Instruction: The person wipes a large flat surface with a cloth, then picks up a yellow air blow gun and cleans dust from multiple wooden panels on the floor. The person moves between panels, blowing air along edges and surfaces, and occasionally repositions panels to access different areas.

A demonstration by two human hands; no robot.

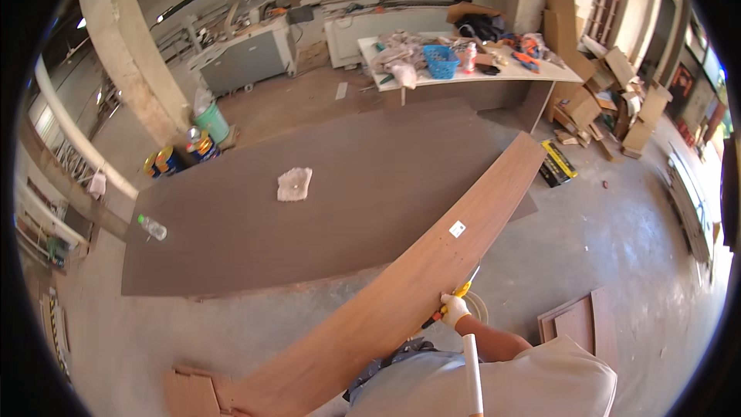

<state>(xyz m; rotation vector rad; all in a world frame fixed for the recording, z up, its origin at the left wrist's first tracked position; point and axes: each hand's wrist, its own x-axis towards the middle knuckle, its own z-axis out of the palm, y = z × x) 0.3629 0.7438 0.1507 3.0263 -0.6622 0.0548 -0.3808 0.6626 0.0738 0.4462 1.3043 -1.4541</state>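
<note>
My right hand (455, 310), in a whitish glove, is closed around a yellow and black hand tool (461, 291) with a thin pale tip pointing away from me. The hand is at the right edge of a long brown wood-grain board (386, 293), and whether it also touches the board I cannot tell. This board slants from the lower left up to the far right and bears a small white label (457, 228). A pale looped hose or cord (480, 307) shows beside the hand. My left hand is out of view.
A large dark brown panel (355, 224) carries a pale cloth (294, 184) and a clear bottle (153, 227). Beyond it, a white-topped table (509, 69) holds a blue basket (441, 62). Cardboard (587, 104) is heaped at right. Brown board pieces (579, 320) lie near my right arm.
</note>
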